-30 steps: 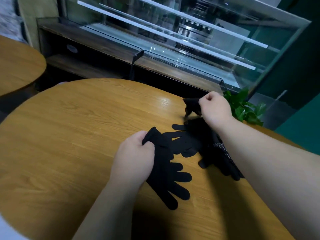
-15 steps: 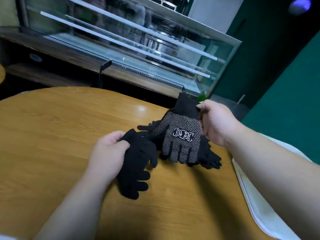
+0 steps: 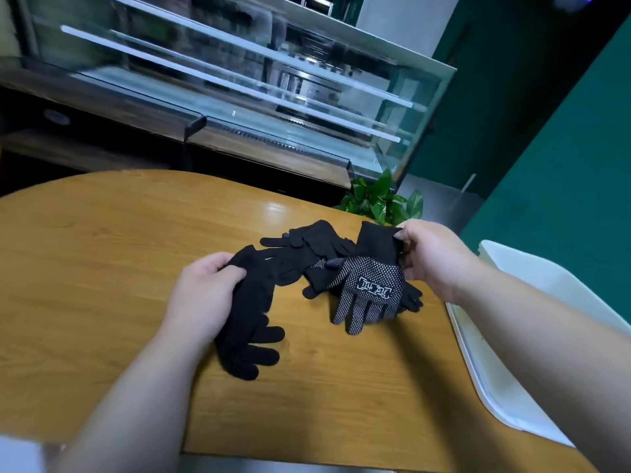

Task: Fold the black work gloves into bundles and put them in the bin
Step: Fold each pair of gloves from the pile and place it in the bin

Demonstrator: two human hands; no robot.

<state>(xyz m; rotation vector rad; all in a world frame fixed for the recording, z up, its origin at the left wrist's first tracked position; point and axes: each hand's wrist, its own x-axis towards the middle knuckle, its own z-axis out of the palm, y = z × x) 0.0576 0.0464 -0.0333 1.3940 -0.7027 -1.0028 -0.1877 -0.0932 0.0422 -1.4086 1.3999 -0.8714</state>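
My right hand [image 3: 432, 256] pinches the cuff of a black glove with white grip dots [image 3: 370, 288], which hangs palm side up with its fingertips near the wooden table [image 3: 102, 254]. My left hand [image 3: 201, 295] grips the cuff end of a plain black glove [image 3: 251, 322] whose fingers lie on the table. Between the two hands sits a small pile of more black gloves [image 3: 307, 249]. A white bin [image 3: 512, 336] stands at the table's right edge, close to my right forearm.
A green potted plant [image 3: 379, 199] stands just beyond the table's far edge. Behind it runs a long glass display counter [image 3: 239, 97]. A dark green wall fills the right side.
My right hand has carried the dotted glove a little to the right of the pile and lower. The view has swung right, showing more of the white bin. My left hand keeps its glove.
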